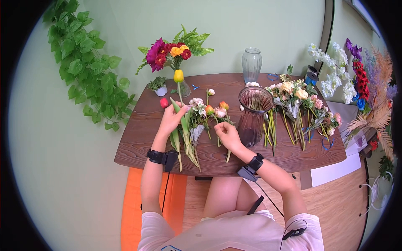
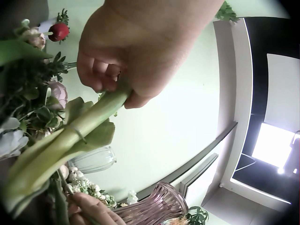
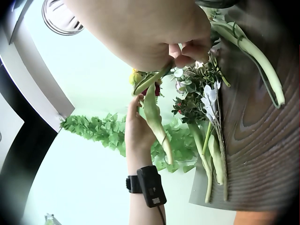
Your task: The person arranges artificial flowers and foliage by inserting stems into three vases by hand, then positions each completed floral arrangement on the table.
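My left hand [image 1: 171, 119] pinches a yellow tulip [image 1: 179, 76] by its green stem, the bloom upright above the fingers. In the left wrist view, its thick stem and leaves [image 2: 77, 133] slant down from that hand. My right hand [image 1: 227, 134] is left of the purple ribbed vase [image 1: 251, 121], fingers curled on the thin green stem of an orange tulip [image 1: 209, 110]. Fingers partly hide the grip in the right wrist view. Between the hands lie pink and white flowers with leafy stems [image 1: 196, 133]. A red tulip [image 1: 164, 103] lies beyond my left hand.
At the back of the dark wooden table [image 1: 138, 144] stand a clear glass vase [image 1: 251, 65], a small potted succulent [image 1: 158, 86] and a vase of mixed flowers [image 1: 169, 54]. Cream and pink stems [image 1: 295, 108] lie to the right near blue ribbon spools [image 1: 311, 77].
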{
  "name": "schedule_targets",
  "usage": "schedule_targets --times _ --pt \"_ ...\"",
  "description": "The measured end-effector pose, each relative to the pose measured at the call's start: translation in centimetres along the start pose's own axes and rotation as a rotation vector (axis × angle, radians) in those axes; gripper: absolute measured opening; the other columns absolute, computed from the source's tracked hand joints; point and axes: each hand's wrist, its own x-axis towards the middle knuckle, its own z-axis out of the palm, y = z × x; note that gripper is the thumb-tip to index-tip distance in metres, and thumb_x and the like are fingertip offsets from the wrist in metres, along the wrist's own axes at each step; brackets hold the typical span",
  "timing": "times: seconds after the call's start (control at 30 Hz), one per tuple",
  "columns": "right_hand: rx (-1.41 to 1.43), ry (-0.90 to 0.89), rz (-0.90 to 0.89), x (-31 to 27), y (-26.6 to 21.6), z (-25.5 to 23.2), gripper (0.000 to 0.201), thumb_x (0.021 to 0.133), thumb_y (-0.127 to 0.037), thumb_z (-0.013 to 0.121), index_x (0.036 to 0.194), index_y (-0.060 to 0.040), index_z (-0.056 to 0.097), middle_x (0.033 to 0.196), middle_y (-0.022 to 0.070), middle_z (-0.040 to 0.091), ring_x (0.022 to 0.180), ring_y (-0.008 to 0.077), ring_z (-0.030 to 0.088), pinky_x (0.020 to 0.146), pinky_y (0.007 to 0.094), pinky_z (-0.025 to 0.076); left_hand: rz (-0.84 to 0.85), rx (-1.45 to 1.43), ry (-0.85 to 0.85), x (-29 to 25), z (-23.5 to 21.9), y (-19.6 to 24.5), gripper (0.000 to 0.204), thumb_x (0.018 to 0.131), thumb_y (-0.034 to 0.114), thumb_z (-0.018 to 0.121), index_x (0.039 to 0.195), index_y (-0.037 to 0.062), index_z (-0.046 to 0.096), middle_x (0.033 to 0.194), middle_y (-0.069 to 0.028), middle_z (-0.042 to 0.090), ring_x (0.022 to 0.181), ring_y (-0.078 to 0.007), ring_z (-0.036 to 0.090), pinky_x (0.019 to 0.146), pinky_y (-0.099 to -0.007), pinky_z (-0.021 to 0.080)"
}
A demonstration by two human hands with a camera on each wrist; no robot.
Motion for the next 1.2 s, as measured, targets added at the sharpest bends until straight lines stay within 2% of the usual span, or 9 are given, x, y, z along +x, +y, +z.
schedule_targets --times 0.2,0.33,0.53,0.63,0.73,0.9,1.03,1.13,1.2 --pt "0.229 0.049 0.001 -0.7 -1.7 0.5 0.008 0.088 -0.007 0.051 0.092 -0.0012 0.054 0.076 -0.0004 0.054 0.061 0.0028 0.043 0.055 0.0193 0.037 -0.062 0.016 0.006 -0.4 0.5 -1.2 0.017 0.086 0.022 0.060 0.084 0.0058 0.054 0.065 0.0068 0.048 0.054 -0.0009 0.044 0.044 -0.0182 0.035" --pt "0.225 0.067 -0.033 -1.4 -3.7 0.7 0.010 0.089 -0.004 0.047 0.098 -0.0021 0.052 0.078 0.0001 0.053 0.062 0.0024 0.041 0.054 0.0191 0.035 -0.059 0.041 -0.018 -0.7 0.7 -1.6 0.020 0.087 0.024 0.059 0.083 0.0046 0.056 0.067 0.0058 0.049 0.058 -0.0020 0.044 0.051 -0.0192 0.037" --pt "0.274 0.009 -0.167 -3.4 -6.9 0.0 0.024 0.091 -0.003 0.043 0.115 -0.0034 0.041 0.081 0.0004 0.050 0.066 0.0030 0.042 0.058 0.0180 0.036 -0.043 -0.015 0.054 -0.9 0.2 -2.2 0.025 0.091 0.027 0.052 0.084 0.0041 0.058 0.069 0.0049 0.051 0.060 -0.0026 0.042 0.054 -0.0187 0.035" --pt "0.274 0.012 -0.366 -4.3 -7.3 0.0 0.036 0.091 -0.002 0.042 0.125 -0.0017 0.030 0.084 0.0011 0.047 0.071 0.0031 0.041 0.059 0.0169 0.034 -0.085 -0.094 0.057 -1.3 -0.3 -1.7 0.025 0.093 0.027 0.049 0.086 0.0049 0.060 0.068 0.0047 0.052 0.056 -0.0011 0.039 0.050 -0.0166 0.031" --pt "0.365 0.036 -0.342 -4.3 -7.3 0.6 0.040 0.090 -0.002 0.045 0.127 -0.0016 0.029 0.080 -0.0007 0.042 0.066 0.0023 0.037 0.057 0.0165 0.032 -0.076 -0.140 0.030 -1.7 -0.4 -1.2 0.025 0.094 0.026 0.047 0.088 0.0059 0.060 0.069 0.0050 0.051 0.052 -0.0005 0.038 0.046 -0.0154 0.029" --pt "0.333 0.000 -0.027 -3.0 -5.1 0.6 0.032 0.090 -0.006 0.048 0.120 0.0013 0.042 0.064 -0.0056 0.036 0.056 0.0021 0.033 0.051 0.0190 0.032 -0.055 -0.143 0.009 -2.4 -0.1 -0.2 0.022 0.094 0.023 0.045 0.091 0.0056 0.060 0.073 0.0052 0.050 0.051 -0.0008 0.039 0.045 -0.0146 0.031" --pt "0.226 0.007 -0.139 -2.6 -4.0 0.8 0.030 0.089 -0.007 0.050 0.118 -0.0017 0.045 0.065 -0.0030 0.042 0.056 0.0024 0.037 0.052 0.0195 0.034 -0.079 -0.170 -0.012 -2.8 -0.1 0.1 0.021 0.094 0.021 0.045 0.093 0.0040 0.059 0.074 0.0045 0.051 0.052 -0.0007 0.040 0.046 -0.0146 0.032" --pt "-0.028 -0.054 -0.124 -2.4 -3.9 0.5 0.030 0.086 -0.007 0.053 0.116 -0.0052 0.048 0.066 0.0027 0.048 0.056 0.0091 0.045 0.055 0.0236 0.038 -0.089 -0.202 -0.019 -2.9 0.2 -0.1 0.022 0.094 0.021 0.045 0.094 0.0033 0.058 0.074 0.0040 0.051 0.052 -0.0008 0.040 0.046 -0.0150 0.033" --pt "-0.208 -0.097 -0.137 -1.8 -2.5 0.8 0.032 0.083 -0.006 0.054 0.114 -0.0068 0.049 0.068 0.0082 0.052 0.061 0.0220 0.053 0.059 0.0314 0.042 -0.092 -0.217 -0.022 -3.0 0.4 -0.1 0.022 0.094 0.021 0.045 0.094 0.0030 0.058 0.074 0.0037 0.051 0.052 -0.0009 0.040 0.046 -0.0152 0.033"
